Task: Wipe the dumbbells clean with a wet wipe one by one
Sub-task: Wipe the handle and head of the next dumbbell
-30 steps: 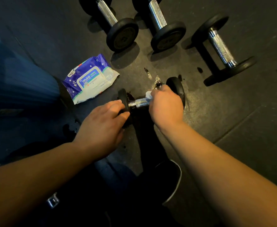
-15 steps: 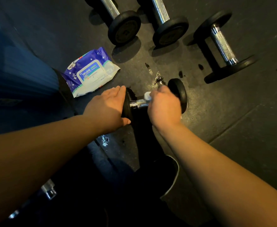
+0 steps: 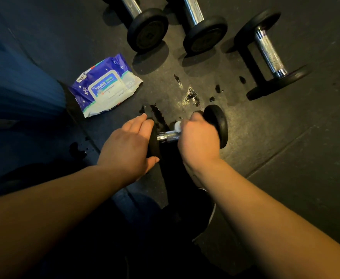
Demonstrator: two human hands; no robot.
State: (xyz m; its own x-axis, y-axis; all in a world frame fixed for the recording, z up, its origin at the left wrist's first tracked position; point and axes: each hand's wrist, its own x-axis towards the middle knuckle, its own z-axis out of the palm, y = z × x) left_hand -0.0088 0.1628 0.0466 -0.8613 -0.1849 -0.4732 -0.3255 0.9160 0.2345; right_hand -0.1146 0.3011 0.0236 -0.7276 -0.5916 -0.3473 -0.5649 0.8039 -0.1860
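Change: the left hand [image 3: 129, 144], which a second ago lay low against the near side of the weight, now stands flat against the outer face of the left disc; the right hand [image 3: 200, 138] stays closed round the handle.
Dumbbell in hand: the small dumbbell with black rubber discs and a chrome handle [image 3: 217, 125] lies on the dark rubber floor [image 3: 285, 137], just in front of the person, between both hands.
Left grip: fingers straight, palm pressing the disc to steady it; it curls round nothing.
Right grip: fist closed on the white wet wipe [image 3: 178, 124], wrapped about the chrome bar; a fold of it shows above the thumb side.
Step in hand: wiping the bar, judging by the hold.
Doing it well: keep the left palm firm so the weight cannot roll; twist the wipe round the bar and slide it along to the left disc, where bare chrome shows.
Risk: wet patches [image 3: 191, 96] shine on the floor beside it, so the dumbbell may skid.
Left to do: three larger black-and-chrome dumbbells [image 3: 269, 51] wait beyond.
Supply: the blue and white pack of wipes [image 3: 104, 85] lies near, to the left.
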